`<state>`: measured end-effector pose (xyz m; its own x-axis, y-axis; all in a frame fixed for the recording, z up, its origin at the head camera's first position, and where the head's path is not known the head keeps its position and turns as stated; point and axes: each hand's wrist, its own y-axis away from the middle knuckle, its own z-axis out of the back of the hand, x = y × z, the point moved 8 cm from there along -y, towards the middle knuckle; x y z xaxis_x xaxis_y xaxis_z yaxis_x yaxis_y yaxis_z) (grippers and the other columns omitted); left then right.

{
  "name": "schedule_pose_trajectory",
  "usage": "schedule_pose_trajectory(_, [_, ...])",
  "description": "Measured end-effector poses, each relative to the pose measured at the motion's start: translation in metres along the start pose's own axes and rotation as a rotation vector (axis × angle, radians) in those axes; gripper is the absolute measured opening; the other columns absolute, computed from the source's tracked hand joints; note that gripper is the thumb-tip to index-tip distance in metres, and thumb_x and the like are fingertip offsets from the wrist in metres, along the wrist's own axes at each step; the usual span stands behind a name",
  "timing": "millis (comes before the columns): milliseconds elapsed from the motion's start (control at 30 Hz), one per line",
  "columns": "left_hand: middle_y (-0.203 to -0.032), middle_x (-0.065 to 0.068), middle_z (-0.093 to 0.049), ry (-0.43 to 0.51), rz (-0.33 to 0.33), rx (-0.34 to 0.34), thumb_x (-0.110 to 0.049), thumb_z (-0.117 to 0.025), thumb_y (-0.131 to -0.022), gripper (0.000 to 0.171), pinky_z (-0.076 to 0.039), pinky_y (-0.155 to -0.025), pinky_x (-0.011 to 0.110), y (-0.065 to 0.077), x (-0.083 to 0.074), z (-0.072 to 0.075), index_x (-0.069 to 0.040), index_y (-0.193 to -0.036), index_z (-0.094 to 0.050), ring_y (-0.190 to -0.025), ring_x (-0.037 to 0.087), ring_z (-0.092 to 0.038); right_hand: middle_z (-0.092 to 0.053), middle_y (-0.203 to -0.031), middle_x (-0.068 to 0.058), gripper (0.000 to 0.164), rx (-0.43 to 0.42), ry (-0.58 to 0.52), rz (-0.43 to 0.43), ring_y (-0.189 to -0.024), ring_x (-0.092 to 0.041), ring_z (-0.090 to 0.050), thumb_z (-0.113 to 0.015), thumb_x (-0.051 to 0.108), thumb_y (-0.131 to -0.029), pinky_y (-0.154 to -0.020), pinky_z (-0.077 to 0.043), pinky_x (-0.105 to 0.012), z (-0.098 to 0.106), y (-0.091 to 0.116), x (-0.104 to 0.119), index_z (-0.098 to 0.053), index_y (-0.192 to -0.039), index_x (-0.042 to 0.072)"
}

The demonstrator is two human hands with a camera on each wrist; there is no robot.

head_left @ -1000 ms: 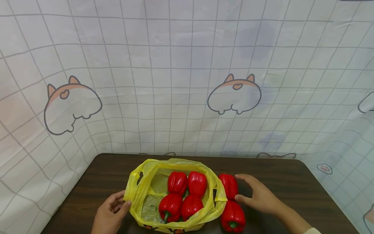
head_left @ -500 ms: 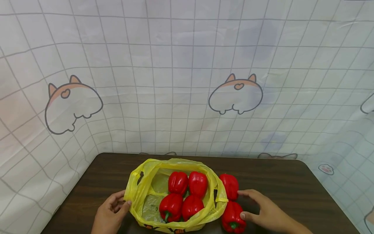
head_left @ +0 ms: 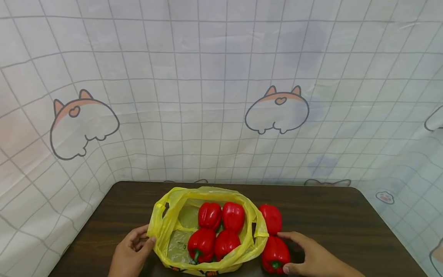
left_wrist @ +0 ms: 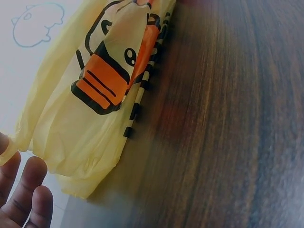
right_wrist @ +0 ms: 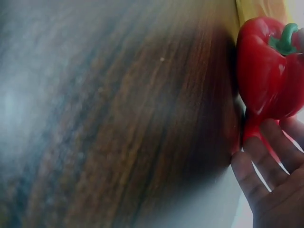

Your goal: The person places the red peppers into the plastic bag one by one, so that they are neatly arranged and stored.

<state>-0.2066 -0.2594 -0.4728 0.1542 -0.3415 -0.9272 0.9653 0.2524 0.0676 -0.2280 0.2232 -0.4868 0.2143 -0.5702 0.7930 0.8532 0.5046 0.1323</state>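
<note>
A yellow plastic bag (head_left: 162,246) stands with its mouth spread wide, holding several red bell peppers (head_left: 233,217). My left hand (head_left: 130,250) pinches its left rim between thumb and index finger. In the left wrist view the bag's printed side (left_wrist: 102,80) shows, with the other fingers loosely bent beside it. Against the bag's right side lie two more red bell peppers, a rear one (head_left: 271,219) and a front one (head_left: 275,254). My right hand (head_left: 316,257) spans the front pepper, its fingers extended at the far end and its thumb near the green stem (right_wrist: 285,40).
The dark wood-grain table (head_left: 332,215) has rounded back corners. A white gridded cloth (head_left: 207,146) with cartoon animal prints hangs behind it and at both sides.
My right hand has moved from the rear pepper toward me to the front one, and its thumb has come down to that pepper's side. My left hand keeps its place on the bag.
</note>
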Motion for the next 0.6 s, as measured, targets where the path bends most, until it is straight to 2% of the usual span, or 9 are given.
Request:
schedule_pose_trajectory(300, [-0.115,0.012,-0.068,0.002,0.001,-0.006,-0.03,-0.076,-0.095,0.055,-0.057,-0.078,0.028,-0.0002,0.0009,0.0,-0.002,-0.14,-0.058,-0.096,0.019,-0.069,-0.058,-0.137,-0.007,0.076,0.001,0.022,-0.013,-0.116,-0.031,-0.057,-0.086,0.034,-0.083,-0.09,-0.052,-0.06,-0.0012,-0.0025,0.0002,-0.051,-0.148,0.018])
schedule_pose_trajectory(600, [-0.114,0.012,-0.069,-0.003,-0.008,-0.004,-0.033,-0.076,-0.095,0.057,-0.058,-0.079,0.028,-0.0004,0.0022,0.0006,-0.002,-0.14,-0.058,-0.096,0.019,-0.069,-0.056,-0.139,-0.016,0.08,-0.037,0.01,-0.046,-0.119,-0.038,-0.056,-0.09,0.032,-0.078,-0.089,-0.05,-0.066,0.0002,0.0031,-0.0028,-0.053,-0.149,0.019])
